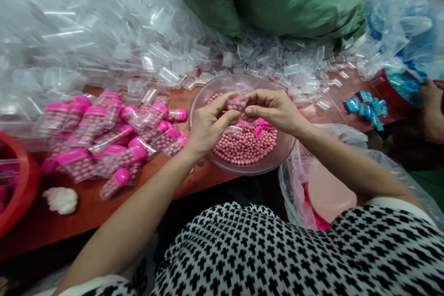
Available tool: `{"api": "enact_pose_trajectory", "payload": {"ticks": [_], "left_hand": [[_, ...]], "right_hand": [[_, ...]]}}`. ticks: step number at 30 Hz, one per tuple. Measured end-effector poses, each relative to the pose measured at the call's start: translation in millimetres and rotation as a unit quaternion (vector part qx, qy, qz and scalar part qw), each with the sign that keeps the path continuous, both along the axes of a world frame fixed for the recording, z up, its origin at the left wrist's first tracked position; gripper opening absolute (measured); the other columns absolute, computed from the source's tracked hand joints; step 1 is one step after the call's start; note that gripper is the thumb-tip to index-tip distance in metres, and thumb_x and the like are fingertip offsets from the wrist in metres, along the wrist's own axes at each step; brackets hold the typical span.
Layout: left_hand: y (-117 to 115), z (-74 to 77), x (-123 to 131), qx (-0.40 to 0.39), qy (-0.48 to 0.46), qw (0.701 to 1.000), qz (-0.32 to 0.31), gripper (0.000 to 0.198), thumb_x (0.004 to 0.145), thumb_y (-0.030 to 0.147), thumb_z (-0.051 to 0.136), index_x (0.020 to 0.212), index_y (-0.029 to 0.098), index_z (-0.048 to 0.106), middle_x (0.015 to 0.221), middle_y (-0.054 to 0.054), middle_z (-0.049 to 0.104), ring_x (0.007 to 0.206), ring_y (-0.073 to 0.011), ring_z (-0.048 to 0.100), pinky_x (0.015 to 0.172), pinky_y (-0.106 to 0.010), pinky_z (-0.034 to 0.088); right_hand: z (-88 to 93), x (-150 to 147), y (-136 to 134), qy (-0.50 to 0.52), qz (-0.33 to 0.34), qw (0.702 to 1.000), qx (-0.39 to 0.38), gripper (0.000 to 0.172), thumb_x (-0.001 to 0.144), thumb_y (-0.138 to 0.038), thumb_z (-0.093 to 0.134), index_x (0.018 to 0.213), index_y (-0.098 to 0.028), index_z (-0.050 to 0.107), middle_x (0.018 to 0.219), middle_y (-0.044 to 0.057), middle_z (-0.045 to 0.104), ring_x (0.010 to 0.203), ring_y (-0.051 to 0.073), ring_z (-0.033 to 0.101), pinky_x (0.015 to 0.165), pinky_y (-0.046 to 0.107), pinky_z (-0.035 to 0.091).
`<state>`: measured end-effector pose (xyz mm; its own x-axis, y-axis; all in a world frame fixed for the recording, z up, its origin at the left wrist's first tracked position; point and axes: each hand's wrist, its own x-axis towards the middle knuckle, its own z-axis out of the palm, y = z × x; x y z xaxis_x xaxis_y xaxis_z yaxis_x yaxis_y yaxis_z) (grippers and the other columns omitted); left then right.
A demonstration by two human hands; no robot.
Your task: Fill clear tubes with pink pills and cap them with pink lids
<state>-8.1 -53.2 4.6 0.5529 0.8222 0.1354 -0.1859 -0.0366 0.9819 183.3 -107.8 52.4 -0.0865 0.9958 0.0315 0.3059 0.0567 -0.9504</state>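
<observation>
Container point(235, 103) between hands point(207, 126) point(277, 108) apparently lies long axis crosswise.

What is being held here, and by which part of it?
A small clear container of pink beads: the left hand pinches its side; whether the right hand grips it too cannot be told.

Head-worn view; forward and down

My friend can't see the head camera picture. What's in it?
A person's left hand and right hand meet at a small clear plastic container above a round translucent plastic bowl of pink beads. Clear bead-filled containers with pink lids lie piled left.
</observation>
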Motion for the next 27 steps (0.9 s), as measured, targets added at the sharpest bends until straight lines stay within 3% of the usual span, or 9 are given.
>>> {"api": "enact_pose_trajectory", "payload": {"ticks": [3, 6, 8, 11, 14, 17, 20, 24, 27], "left_hand": [[-1.5, -3.4, 0.8, -0.065, -0.023, 0.997, -0.027, 0.052, 0.073, 0.037, 0.085, 0.12, 0.019, 0.073, 0.081, -0.001, 0.07, 0.076, -0.0186, 0.071, 0.077, -0.034, 0.065], [-2.8, -6.4, -2.7, -0.113, -0.028, 0.993, -0.031, 0.056, 0.072, 0.04, 0.089, 0.119, 0.018, 0.072, 0.087, -0.004, 0.073, 0.081, -0.0207, 0.073, 0.078, -0.037, 0.065], [-2.6, -8.3, -4.3, -0.123, -0.029, 0.992, -0.024, 0.058, 0.071, 0.042, 0.09, 0.12, 0.018, 0.071, 0.094, -0.006, 0.075, 0.085, -0.0222, 0.074, 0.081, -0.038, 0.065], [-2.2, -10.3, -5.5, -0.127, -0.029, 0.991, -0.016, 0.059, 0.071, 0.043, 0.09, 0.121, 0.018, 0.071, 0.103, -0.008, 0.075, 0.088, -0.0223, 0.074, 0.082, -0.039, 0.065], [-3.0, -11.2, -6.5, -0.13, -0.029, 0.991, -0.021, 0.057, 0.07, 0.039, 0.091, 0.119, 0.018, 0.073, 0.107, -0.007, 0.076, 0.088, -0.0199, 0.073, 0.083, -0.036, 0.064], [-4.5, -10.6, -6.8, -0.134, -0.034, 0.99, -0.034, 0.056, 0.068, 0.037, 0.092, 0.117, 0.018, 0.074, 0.108, -0.008, 0.077, 0.091, -0.02, 0.073, 0.083, -0.034, 0.064], [-5.6, -8.9, -6.0, -0.139, -0.035, 0.988, -0.054, 0.055, 0.068, 0.039, 0.092, 0.116, 0.017, 0.075, 0.102, -0.008, 0.078, 0.088, -0.0205, 0.073, 0.083, -0.035, 0.065], [-6.5, -7.6, -4.9, -0.147, -0.027, 0.986, -0.079, 0.053, 0.069, 0.039, 0.091, 0.115, 0.017, 0.076, 0.099, -0.006, 0.077, 0.085, -0.019, 0.072, 0.085, -0.037, 0.064], [-6.2, -8.9, -5.0, -0.143, -0.04, 0.987, -0.069, 0.05, 0.071, 0.038, 0.089, 0.114, 0.017, 0.076, 0.097, -0.005, 0.076, 0.086, -0.0185, 0.071, 0.085, -0.036, 0.063]], "right_hand": [[-4.6, 21.6, -11.9, -0.234, 0.059, 0.971, 0.003, 0.021, 0.094, -0.035, 0.066, 0.104, -0.018, 0.072, 0.092, 0.005, 0.076, 0.081, 0.018, 0.071, 0.075, 0.031, 0.055], [-17.7, 32.3, -19.0, -0.511, 0.169, 0.843, 0.017, 0.018, 0.096, -0.016, 0.059, 0.102, -0.018, 0.076, 0.108, 0.01, 0.076, 0.095, 0.022, 0.069, 0.079, 0.034, 0.049], [-26.4, 32.3, -19.2, -0.6, 0.227, 0.766, 0.044, 0.021, 0.098, -0.014, 0.056, 0.099, -0.017, 0.076, 0.112, 0.012, 0.074, 0.101, 0.023, 0.065, 0.081, 0.035, 0.047], [-35.0, 30.2, -15.3, -0.634, 0.263, 0.722, 0.086, 0.02, 0.097, -0.013, 0.058, 0.088, -0.015, 0.075, 0.105, 0.013, 0.074, 0.103, 0.024, 0.063, 0.086, 0.038, 0.046], [-38.3, 34.1, -12.1, -0.604, 0.245, 0.752, 0.098, 0.016, 0.096, -0.014, 0.059, 0.091, -0.015, 0.075, 0.106, 0.014, 0.075, 0.103, 0.025, 0.065, 0.087, 0.039, 0.046], [-38.7, 41.8, -11.6, -0.496, 0.143, 0.851, 0.097, 0.015, 0.093, -0.023, 0.065, 0.102, -0.014, 0.072, 0.113, 0.014, 0.075, 0.102, 0.026, 0.068, 0.087, 0.038, 0.048], [-36.9, 41.3, -10.8, -0.332, -0.012, 0.94, 0.071, 0.024, 0.087, -0.036, 0.072, 0.099, -0.016, 0.066, 0.095, 0.007, 0.076, 0.085, 0.021, 0.069, 0.077, 0.033, 0.05], [-28.9, 18.3, -8.7, -0.238, -0.113, 0.963, 0.054, 0.035, 0.08, -0.047, 0.077, 0.096, -0.019, 0.063, 0.085, 0.003, 0.073, 0.078, 0.02, 0.067, 0.073, 0.032, 0.051], [-21.0, -2.7, -11.2, -0.215, -0.099, 0.969, 0.067, 0.034, 0.085, -0.044, 0.074, 0.107, -0.019, 0.068, 0.099, 0.006, 0.076, 0.092, 0.022, 0.069, 0.087, 0.036, 0.054]]}}
